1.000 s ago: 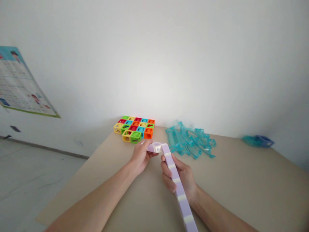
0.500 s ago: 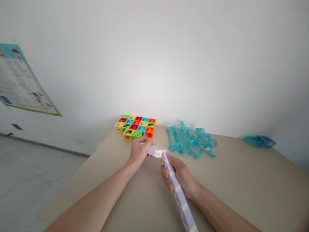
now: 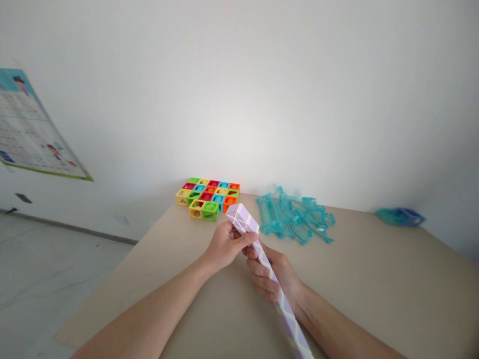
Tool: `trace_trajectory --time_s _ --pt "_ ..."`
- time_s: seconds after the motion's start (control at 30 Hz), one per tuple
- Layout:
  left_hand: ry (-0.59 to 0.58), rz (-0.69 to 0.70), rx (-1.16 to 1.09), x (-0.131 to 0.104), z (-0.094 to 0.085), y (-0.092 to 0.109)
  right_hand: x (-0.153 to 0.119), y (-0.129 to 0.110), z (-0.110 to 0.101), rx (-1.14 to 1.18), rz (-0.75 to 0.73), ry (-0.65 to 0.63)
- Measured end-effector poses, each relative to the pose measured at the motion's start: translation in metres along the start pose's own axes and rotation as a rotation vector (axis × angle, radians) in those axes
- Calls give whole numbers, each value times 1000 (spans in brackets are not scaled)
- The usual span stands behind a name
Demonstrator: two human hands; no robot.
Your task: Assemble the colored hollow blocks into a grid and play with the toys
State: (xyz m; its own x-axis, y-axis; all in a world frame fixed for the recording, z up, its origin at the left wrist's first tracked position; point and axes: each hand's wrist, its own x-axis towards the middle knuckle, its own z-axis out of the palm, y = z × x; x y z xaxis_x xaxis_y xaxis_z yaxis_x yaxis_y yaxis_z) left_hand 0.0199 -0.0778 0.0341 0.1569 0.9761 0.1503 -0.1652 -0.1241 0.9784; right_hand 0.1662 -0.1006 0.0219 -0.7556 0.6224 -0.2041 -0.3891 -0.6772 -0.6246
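Note:
A long lavender-and-white twisty snake puzzle [image 3: 288,314] slants from the bottom edge up to the middle of the table. Its far end tilts up a little to the left, above my fingers. My left hand [image 3: 226,245] pinches it near that end, thumb lying across the top. Just below, my right hand [image 3: 275,274] wraps its fingers around the puzzle's body from the right. Both hands hold it above the tabletop. The near end runs out of view at the bottom.
Colourful hollow toy blocks [image 3: 209,193] sit joined against the wall at the back left. Several translucent teal track pieces [image 3: 295,214] lie heaped behind my hands. At the far right rests a blue and teal item [image 3: 400,217]. The beige table's [image 3: 123,294] left edge drops to the floor.
The puzzle's far end was bent off to the left and now lines up nearly straight with the rest. My left hand has moved closer to my right, its thumb now over the puzzle.

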Motion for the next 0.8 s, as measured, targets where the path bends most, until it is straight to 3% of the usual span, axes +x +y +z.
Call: trace_trajectory --time_s 0.2,0.37,0.5,0.7,0.8 --pt "199 19 156 2 2 -5 6 11 7 -101 -24 121" --pt "187 -225 86 8 -1 -13 9 20 12 -255 -101 239" --pt "135 -416 -4 11 -5 -14 8 23 11 -309 -99 253" --pt "202 -261 -158 13 -7 -10 3 20 10 -288 -60 245" --pt "242 -252 -152 15 -8 -13 5 21 12 -341 -119 287"
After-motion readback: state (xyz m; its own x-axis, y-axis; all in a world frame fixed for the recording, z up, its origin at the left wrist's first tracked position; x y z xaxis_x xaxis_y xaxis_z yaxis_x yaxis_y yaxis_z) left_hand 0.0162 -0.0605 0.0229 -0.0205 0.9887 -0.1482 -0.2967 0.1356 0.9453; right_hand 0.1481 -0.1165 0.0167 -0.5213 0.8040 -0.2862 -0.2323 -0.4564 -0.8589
